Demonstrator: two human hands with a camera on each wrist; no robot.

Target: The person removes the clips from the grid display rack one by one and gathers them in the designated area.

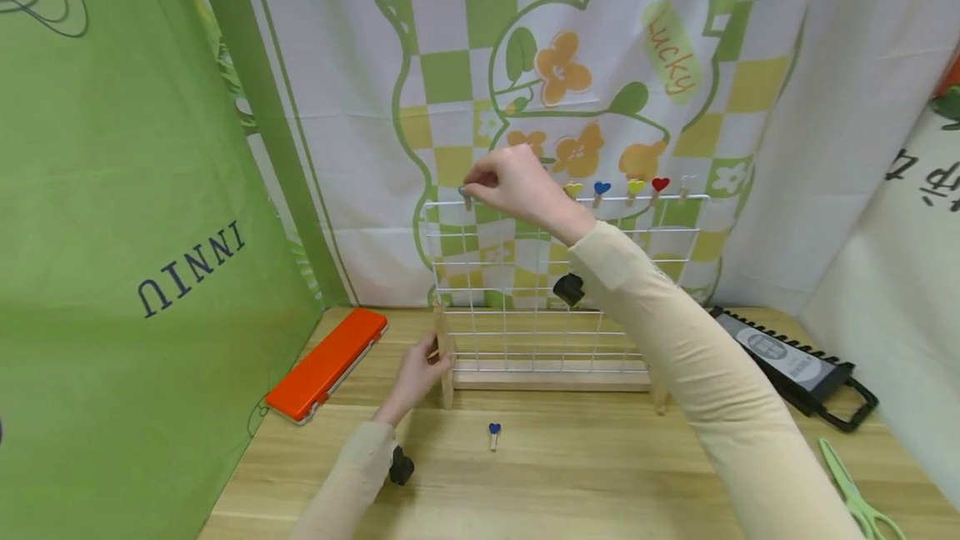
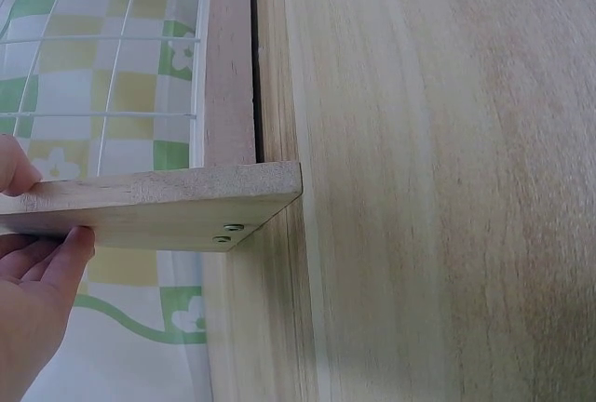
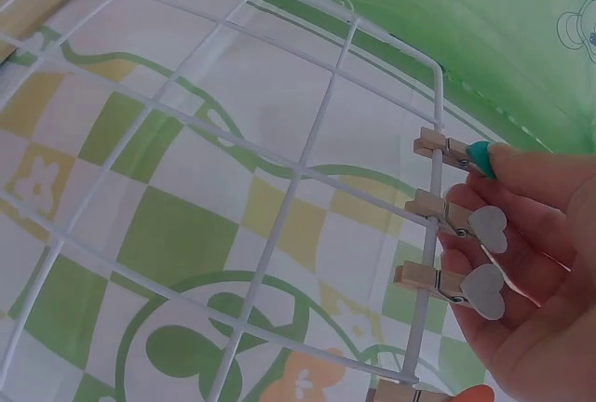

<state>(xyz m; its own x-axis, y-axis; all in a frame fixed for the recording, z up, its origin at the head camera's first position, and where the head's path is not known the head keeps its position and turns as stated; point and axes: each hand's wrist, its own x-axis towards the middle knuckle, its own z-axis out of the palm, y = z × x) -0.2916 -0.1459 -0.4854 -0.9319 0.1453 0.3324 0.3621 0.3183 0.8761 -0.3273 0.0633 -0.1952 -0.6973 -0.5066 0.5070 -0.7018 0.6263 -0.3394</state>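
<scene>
Above, a person's right hand (image 1: pixel 517 182) pinches a teal heart-topped clothespin (image 3: pixel 479 156) on the top wire of a white grid rack (image 3: pixel 298 171), near its left corner; the left hand (image 1: pixel 416 369) grips the wooden leg (image 2: pixel 168 193). A blue heart-topped clothespin (image 1: pixel 494 432) lies in front on the surface (image 1: pixel 585 473).

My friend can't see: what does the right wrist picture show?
The right hand pinches a teal-topped clothespin on a white wire grid's edge. Beside it are two white-heart clothespins and part of an orange-topped one, before a checked cloth.
</scene>
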